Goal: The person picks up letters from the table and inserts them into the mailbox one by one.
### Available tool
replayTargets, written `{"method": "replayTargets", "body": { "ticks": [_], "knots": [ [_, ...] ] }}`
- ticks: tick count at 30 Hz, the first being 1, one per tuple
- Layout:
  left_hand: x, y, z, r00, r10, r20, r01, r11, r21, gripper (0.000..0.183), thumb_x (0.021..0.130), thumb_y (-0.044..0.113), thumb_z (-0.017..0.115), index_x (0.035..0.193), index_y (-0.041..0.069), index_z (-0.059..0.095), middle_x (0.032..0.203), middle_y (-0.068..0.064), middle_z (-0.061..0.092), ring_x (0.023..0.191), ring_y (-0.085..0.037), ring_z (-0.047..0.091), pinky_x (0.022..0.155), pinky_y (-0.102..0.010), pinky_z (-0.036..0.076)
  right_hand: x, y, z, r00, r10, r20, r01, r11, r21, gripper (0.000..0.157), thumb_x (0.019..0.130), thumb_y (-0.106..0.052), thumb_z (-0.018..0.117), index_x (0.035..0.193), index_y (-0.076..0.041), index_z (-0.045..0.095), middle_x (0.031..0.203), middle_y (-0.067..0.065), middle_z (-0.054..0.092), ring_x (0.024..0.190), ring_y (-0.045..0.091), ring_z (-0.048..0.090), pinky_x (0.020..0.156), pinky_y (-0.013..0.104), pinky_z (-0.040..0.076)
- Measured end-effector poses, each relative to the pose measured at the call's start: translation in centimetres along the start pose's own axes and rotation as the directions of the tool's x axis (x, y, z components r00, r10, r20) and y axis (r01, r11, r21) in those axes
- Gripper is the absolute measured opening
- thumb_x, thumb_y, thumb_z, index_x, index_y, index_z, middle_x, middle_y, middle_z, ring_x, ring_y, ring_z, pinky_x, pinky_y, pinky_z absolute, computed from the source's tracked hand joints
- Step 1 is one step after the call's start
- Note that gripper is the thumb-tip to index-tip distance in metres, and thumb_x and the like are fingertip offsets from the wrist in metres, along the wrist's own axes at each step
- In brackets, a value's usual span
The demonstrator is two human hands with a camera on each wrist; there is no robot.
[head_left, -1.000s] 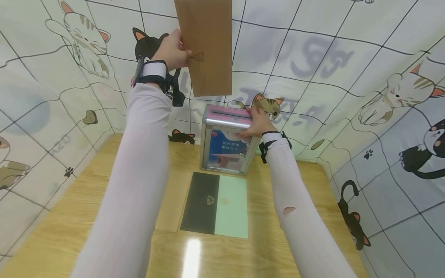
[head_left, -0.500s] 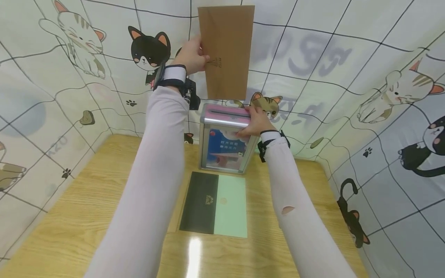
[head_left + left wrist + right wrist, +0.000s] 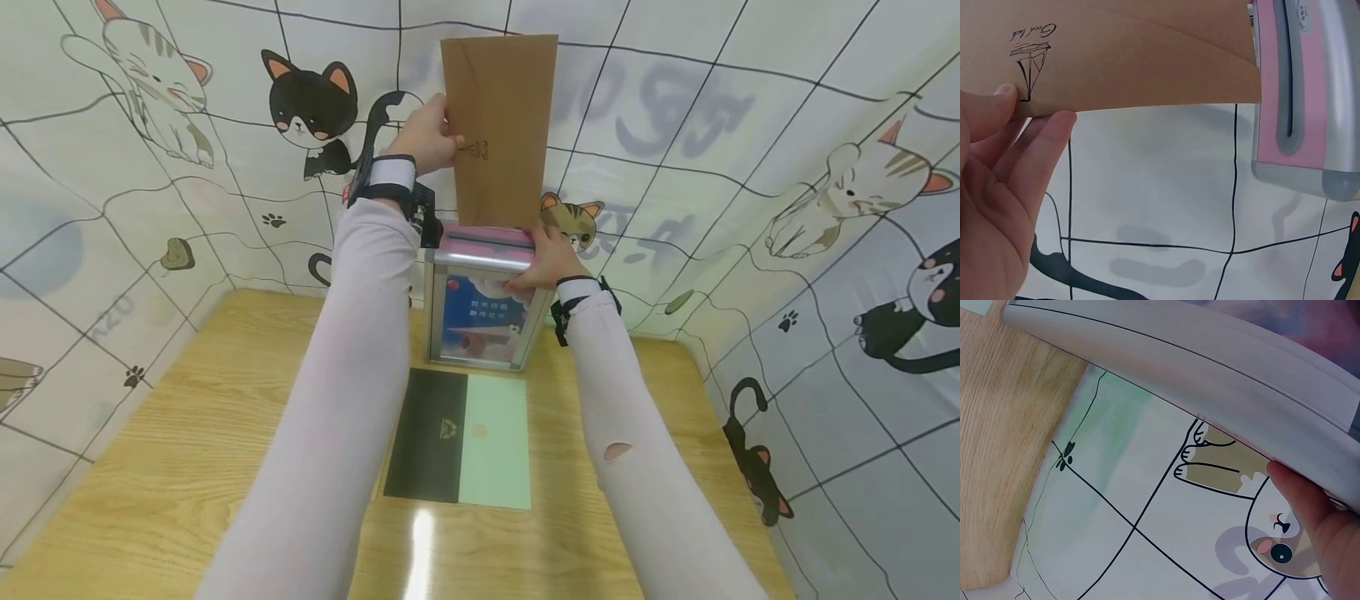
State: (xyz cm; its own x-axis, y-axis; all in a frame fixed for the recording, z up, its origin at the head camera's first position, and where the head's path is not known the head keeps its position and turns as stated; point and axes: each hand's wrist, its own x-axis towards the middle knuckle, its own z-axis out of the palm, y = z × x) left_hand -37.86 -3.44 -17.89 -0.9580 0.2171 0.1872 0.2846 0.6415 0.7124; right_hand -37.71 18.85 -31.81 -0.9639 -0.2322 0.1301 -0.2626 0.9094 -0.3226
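My left hand (image 3: 429, 137) pinches a brown paper envelope (image 3: 506, 125) by its left edge, thumb in front and fingers behind. A small boat drawing and handwriting mark the envelope near the thumb. It stands upright, its lower edge overlapping the pink top of a silver-framed ballot box (image 3: 483, 321) in the head view. In the left wrist view the envelope's end lies right beside the box's pink top (image 3: 1310, 81), left of the long grey slot (image 3: 1288, 75). My right hand (image 3: 553, 260) grips the box's upper right corner, with its thumb on the front.
A black envelope (image 3: 426, 433) and a mint green one (image 3: 497, 442) lie side by side on the wooden table (image 3: 247, 375) before the box. My left sleeve (image 3: 322, 375) covers part of the table. Behind stands a cat-print curtain (image 3: 637, 125).
My left hand has carried the brown envelope rightward and lower, from left above the box to over its top. The right hand has stayed on the box.
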Motion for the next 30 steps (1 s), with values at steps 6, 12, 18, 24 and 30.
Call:
{"method": "replayTargets", "body": {
  "ticks": [6,12,18,24,30],
  "knots": [
    [0.2,-0.1,0.5,1.0,-0.015,0.009,0.015,1.0,-0.002,0.042,0.095,0.012,0.041,0.135,0.008,0.029,0.137,-0.009,0.041,0.122,-0.017,0.045,0.09,-0.025,0.046,0.7,0.3,0.2,1.0,-0.011,0.003,0.011,1.0,-0.005,0.107,0.05,-0.048,0.081,0.137,-0.017,0.028,0.131,0.017,0.035,0.113,0.033,0.036,0.095,0.049,0.035],
    [0.4,-0.2,0.8,1.0,-0.013,0.008,0.013,1.0,-0.002,0.041,0.094,0.01,0.042,0.133,0.006,0.031,0.136,-0.009,0.041,0.121,-0.018,0.045,0.089,-0.025,0.046,1.1,0.5,0.3,1.0,-0.009,0.01,0.009,1.0,0.002,0.111,0.048,-0.049,0.082,0.139,-0.017,0.025,0.132,0.018,0.034,0.113,0.034,0.037,0.095,0.049,0.035],
    [0.7,-0.5,1.2,0.999,-0.044,0.023,0.044,0.999,0.01,0.043,0.095,0.014,0.041,0.136,0.009,0.028,0.137,-0.007,0.04,0.122,-0.017,0.044,0.091,-0.025,0.045,1.3,0.8,0.4,1.0,-0.014,0.014,0.014,1.0,0.009,0.114,0.048,-0.049,0.082,0.141,-0.018,0.024,0.135,0.019,0.032,0.115,0.034,0.036,0.097,0.049,0.034],
    [0.7,-1.0,1.2,0.999,-0.035,0.026,0.034,0.999,0.042,0.043,0.095,0.013,0.042,0.135,0.007,0.028,0.138,-0.009,0.04,0.124,-0.018,0.042,0.092,-0.026,0.044,1.3,0.8,0.4,1.0,-0.013,0.02,0.012,1.0,0.02,0.117,0.047,-0.051,0.081,0.142,-0.019,0.021,0.136,0.019,0.031,0.116,0.035,0.036,0.096,0.05,0.034],
    [1.0,-1.5,1.2,0.999,-0.028,0.032,0.026,0.998,0.064,0.043,0.095,0.013,0.042,0.135,0.007,0.029,0.138,-0.009,0.04,0.124,-0.018,0.042,0.092,-0.026,0.044,1.3,0.7,0.3,1.0,0.012,0.029,-0.012,1.0,0.015,0.125,0.047,-0.051,0.081,0.146,-0.018,0.011,0.137,0.019,0.031,0.119,0.035,0.034,0.098,0.05,0.033]
  ]
}}
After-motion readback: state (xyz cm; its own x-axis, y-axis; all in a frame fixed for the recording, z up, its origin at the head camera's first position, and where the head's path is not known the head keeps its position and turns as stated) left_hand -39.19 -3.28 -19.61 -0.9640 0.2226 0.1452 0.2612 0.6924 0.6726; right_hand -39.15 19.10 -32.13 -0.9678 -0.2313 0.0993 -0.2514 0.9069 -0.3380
